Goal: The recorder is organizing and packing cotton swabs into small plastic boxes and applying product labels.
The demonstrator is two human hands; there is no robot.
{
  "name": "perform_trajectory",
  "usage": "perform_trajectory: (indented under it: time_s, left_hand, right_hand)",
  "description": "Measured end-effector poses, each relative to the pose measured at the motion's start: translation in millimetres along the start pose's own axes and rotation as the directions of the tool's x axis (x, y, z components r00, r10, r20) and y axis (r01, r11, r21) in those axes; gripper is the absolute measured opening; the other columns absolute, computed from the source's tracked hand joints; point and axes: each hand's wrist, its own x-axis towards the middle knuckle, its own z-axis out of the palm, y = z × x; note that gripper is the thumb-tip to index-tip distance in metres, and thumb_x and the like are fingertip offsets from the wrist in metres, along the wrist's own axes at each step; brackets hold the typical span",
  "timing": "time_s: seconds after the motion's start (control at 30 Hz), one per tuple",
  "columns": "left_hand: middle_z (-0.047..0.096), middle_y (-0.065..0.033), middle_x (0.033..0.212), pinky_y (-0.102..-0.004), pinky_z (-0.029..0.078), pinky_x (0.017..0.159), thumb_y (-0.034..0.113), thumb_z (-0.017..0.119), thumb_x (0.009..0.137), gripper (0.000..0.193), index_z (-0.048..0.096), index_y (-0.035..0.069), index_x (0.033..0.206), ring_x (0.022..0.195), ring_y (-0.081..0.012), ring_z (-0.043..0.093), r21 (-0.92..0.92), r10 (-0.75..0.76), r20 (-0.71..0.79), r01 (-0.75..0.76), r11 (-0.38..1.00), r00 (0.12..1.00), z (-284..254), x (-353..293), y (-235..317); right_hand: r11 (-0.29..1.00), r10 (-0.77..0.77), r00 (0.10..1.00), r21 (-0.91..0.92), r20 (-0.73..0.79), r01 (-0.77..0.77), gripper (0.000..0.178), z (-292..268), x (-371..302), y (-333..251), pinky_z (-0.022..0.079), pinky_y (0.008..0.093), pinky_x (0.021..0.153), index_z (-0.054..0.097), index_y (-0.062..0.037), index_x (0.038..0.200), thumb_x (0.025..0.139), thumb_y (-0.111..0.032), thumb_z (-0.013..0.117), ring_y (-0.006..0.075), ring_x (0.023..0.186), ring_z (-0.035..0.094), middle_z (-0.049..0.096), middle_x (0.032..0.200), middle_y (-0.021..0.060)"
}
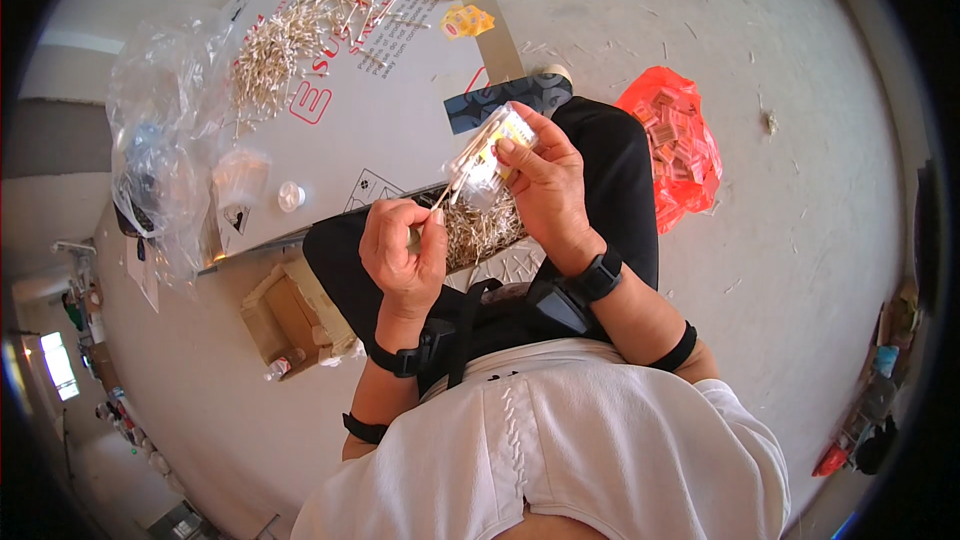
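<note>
My right hand (545, 175) is closed on a small clear plastic bag (482, 190) with a yellow and white label. Cotton swabs (472, 157) stick out along the bag's left side. My left hand (403, 255) pinches the end of a cotton swab (444, 196) between thumb and finger, just below and left of the bag. Beneath both hands, between my legs, a heap of loose swabs (478, 232) fills a container whose sides are mostly hidden.
A film-covered steel table (330, 155) carries a swab pile (290, 45), yellow labels (466, 20), a small white cap (291, 196) and crumpled clear plastic (165, 130). A red bag (705, 185) of pinkish packs lies right. A cardboard box (265, 315) stands lower left. Swabs litter the floor.
</note>
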Motion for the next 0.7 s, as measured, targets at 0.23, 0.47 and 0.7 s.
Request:
perform_trajectory:
  time_s: [0.23,0.47,0.7]
  left_hand:
    - [0.057,-0.0076,0.078,-0.0268,0.045,0.062,-0.007,0.066,0.078,0.015,0.055,0.001,0.083,0.066,-0.0163,0.053,0.009,-0.007,-0.003,0.007,1.000,1.000,5,-1,-2]
    - [0.058,-0.0099,0.081,-0.0342,0.047,0.059,-0.010,0.066,0.072,0.023,0.053,0.003,0.086,0.069,-0.0272,0.056,0.074,0.154,0.001,-0.154,0.985,0.988,9,4,-3]
    - [0.058,-0.0118,0.089,-0.0372,0.049,0.062,-0.011,0.067,0.068,0.026,0.054,-0.001,0.089,0.075,-0.0290,0.058,0.206,0.386,0.101,-0.399,0.893,0.917,8,5,-4]
  right_hand:
    - [0.998,0.062,0.997,-0.027,-0.036,-0.063,0.044,6,-5,1,0.057,0.0294,0.082,0.052,0.0019,0.127,0.085,0.007,0.064,0.0161,0.091,0.066,0.065,0.107,0.0092]
    - [0.994,0.105,0.994,0.016,-0.008,-0.105,0.045,1,-5,4,0.055,0.0289,0.084,0.052,0.0017,0.127,0.084,0.008,0.063,0.0165,0.093,0.065,0.064,0.109,0.0098]
    - [0.991,0.109,0.994,0.073,0.010,-0.109,0.044,-2,-4,6,0.055,0.0299,0.082,0.052,0.0015,0.126,0.085,0.007,0.064,0.0163,0.091,0.065,0.065,0.106,0.0096]
